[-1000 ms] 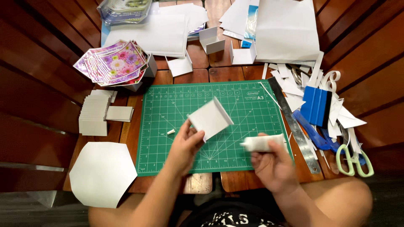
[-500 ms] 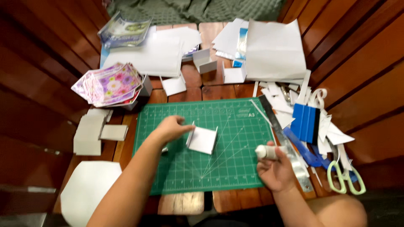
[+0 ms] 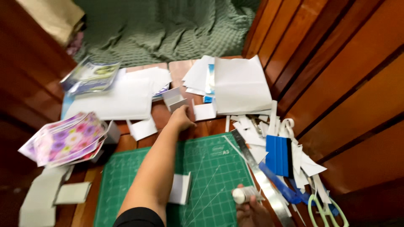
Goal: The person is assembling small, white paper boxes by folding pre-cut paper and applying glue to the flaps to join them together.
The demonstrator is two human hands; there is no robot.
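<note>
Wooden counter (image 3: 198,126) set between slatted wood walls, littered with paper offcuts; a green cutting mat (image 3: 210,176) lies near the person. The left hand (image 3: 182,119) is stretched past the mat, fingers closing on a small folded white card piece (image 3: 179,101); whether it is gripped cannot be told. The right hand (image 3: 252,210) is wrapped around a white glue tube (image 3: 243,194) at the mat's edge. Judged step: fetching a part for gluing. Another folded white card (image 3: 182,189) sits on the mat. The next move calls for a firm pinch and a lift clear.

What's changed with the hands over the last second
The left hand let go of the folded white card, now lying on the green cutting mat, and reached forward to small white card pieces beyond it. The right hand still holds the white glue stick.
</note>
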